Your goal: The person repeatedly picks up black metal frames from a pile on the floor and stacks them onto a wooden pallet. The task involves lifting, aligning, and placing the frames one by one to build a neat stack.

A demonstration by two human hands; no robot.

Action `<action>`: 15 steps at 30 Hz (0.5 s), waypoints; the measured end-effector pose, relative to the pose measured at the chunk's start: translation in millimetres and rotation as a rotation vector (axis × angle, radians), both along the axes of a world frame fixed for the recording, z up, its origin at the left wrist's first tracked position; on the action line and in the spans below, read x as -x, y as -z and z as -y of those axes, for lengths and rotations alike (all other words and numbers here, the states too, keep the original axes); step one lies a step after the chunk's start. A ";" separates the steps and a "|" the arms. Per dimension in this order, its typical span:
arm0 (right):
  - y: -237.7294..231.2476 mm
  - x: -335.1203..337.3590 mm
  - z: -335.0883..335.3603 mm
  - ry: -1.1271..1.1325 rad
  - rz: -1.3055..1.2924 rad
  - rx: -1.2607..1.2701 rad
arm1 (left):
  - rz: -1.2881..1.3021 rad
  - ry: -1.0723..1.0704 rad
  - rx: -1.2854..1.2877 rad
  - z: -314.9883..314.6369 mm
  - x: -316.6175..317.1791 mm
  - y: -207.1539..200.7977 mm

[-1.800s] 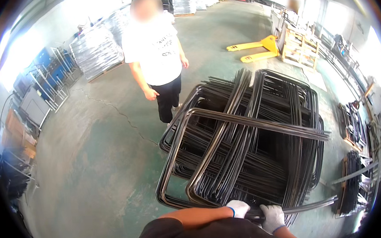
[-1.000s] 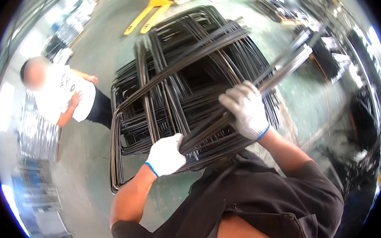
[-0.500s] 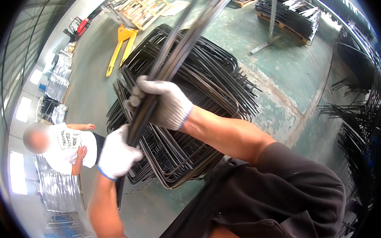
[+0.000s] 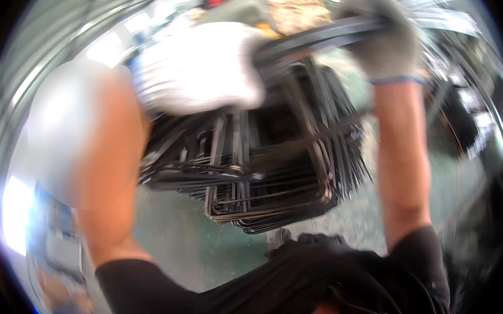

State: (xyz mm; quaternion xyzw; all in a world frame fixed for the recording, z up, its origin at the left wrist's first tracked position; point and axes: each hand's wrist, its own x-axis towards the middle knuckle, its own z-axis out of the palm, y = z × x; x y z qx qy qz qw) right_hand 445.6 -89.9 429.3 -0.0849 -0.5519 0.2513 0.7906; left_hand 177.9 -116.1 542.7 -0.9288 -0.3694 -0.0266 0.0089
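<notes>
Toward the upper left of the frame, the left hand (image 4: 201,68), in a white glove and smeared by motion, was closed around a bundle of dark metal bars (image 4: 319,38); its separate fingers could not be made out. Across the middle lay a pile of bent dark metal frames (image 4: 275,178) on the green floor (image 4: 198,233). Above the pile, the bundle stretched rightward to the upper right, where the gloved right hand (image 4: 386,42) was curled tightly around it.
</notes>
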 end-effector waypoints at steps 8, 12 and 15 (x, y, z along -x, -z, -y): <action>-1.5 -185.8 64.1 -0.616 -0.142 0.181 | 0.083 0.095 0.479 31.9 35.0 -5.1; -18.5 -264.1 101.9 0.081 0.166 0.392 | 0.430 0.243 0.728 19.0 61.3 6.9; -51.4 -251.8 130.7 0.813 0.485 0.741 | 0.815 0.579 1.049 2.2 72.2 52.3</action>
